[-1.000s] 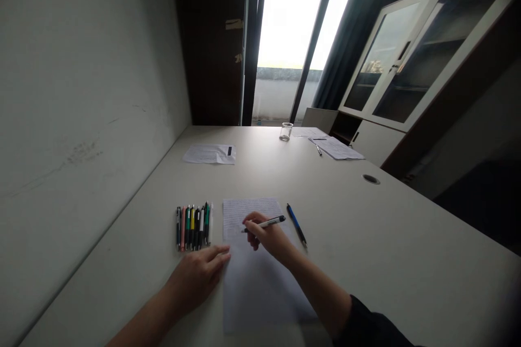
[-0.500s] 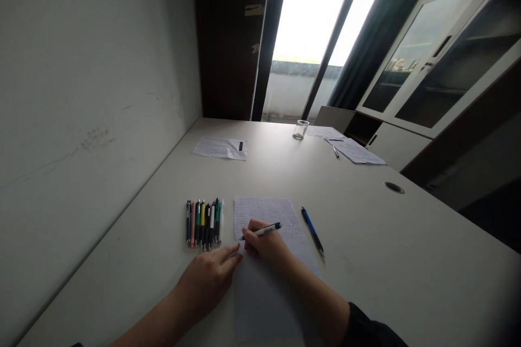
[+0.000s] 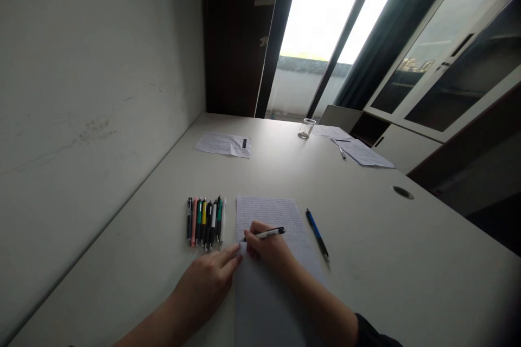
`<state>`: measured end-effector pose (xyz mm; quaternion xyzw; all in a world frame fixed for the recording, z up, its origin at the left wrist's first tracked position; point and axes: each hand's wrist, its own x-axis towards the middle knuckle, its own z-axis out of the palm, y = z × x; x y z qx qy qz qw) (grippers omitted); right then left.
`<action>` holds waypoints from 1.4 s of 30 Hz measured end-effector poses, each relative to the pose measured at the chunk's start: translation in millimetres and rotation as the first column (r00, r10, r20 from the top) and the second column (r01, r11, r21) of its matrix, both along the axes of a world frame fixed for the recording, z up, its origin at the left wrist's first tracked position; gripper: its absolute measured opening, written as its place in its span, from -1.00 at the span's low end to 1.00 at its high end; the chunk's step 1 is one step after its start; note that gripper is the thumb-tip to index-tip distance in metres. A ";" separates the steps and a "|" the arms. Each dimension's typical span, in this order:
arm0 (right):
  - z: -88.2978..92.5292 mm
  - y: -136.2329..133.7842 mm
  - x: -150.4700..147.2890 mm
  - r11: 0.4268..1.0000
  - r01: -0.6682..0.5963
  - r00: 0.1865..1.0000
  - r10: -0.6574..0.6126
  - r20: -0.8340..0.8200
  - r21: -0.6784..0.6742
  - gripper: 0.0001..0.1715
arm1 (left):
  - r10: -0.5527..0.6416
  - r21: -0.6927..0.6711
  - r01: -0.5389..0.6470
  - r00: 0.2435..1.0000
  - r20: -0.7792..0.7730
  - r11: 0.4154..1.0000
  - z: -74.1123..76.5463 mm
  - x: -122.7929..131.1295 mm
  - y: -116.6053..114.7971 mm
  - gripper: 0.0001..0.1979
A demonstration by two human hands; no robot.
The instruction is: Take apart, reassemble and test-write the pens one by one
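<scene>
My right hand (image 3: 264, 244) grips a white and black pen (image 3: 271, 233), its tip down near the left edge of a sheet of paper (image 3: 268, 303). Rows of handwriting cover the upper part of that sheet; the lower part looks blank. My left hand (image 3: 207, 271) lies flat, fingers stretched out, with the fingertips at the paper's left edge close to the pen tip. Beyond the left hand, several pens (image 3: 204, 223) of different colours lie side by side. A blue and black pen (image 3: 318, 235) rests on the table right of the paper.
The white table (image 3: 366, 249) meets a wall (image 3: 101, 92) on the left. Farther back are a crumpled sheet (image 3: 223, 145), a glass (image 3: 306, 128), and stacked papers (image 3: 364, 153) with a pen (image 3: 342, 152) beside them. A round cable hole (image 3: 402, 192) is at the right.
The camera view has tilted slightly, shifting the table and the room. Both hands stay almost where they were on the paper, the right still holding the pen.
</scene>
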<state>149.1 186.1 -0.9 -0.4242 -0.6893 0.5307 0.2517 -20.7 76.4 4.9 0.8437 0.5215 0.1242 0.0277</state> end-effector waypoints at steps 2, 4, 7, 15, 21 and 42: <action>1.4 -0.4 -0.1 1.000 0.001 1.000 -0.001 0.012 -0.002 -0.71 | 0.003 -0.001 -0.003 1.000 0.001 1.000 -0.4 -0.2 -0.1 -0.57; 2.0 -0.6 0.2 1.000 -0.001 1.000 0.001 0.021 -0.003 -0.72 | 0.005 -0.005 -0.005 1.000 -0.002 1.000 -0.9 -0.3 -0.2 -0.56; 1.7 -0.5 0.8 1.000 0.006 1.000 -0.006 0.008 -0.013 -0.71 | 0.006 -0.010 -0.006 1.000 -0.009 1.000 -0.9 -0.1 0.1 -0.56; 0.0 0.4 -0.2 0.999 0.017 0.999 -0.018 -0.031 -0.034 -0.70 | 0.010 0.013 -0.010 1.000 0.007 1.000 -1.9 -0.3 -0.4 -0.56; 3.2 -0.6 -1.1 0.999 0.027 1.000 -0.028 -0.012 -0.044 -0.70 | 0.005 0.022 -0.005 1.000 0.020 1.000 -2.2 -0.5 -1.3 -0.56; 3.2 1.2 0.6 0.995 0.037 0.999 -0.040 -0.031 -0.097 -0.75 | 0.006 0.023 -0.007 0.999 0.050 1.000 -0.4 0.0 -2.2 -0.56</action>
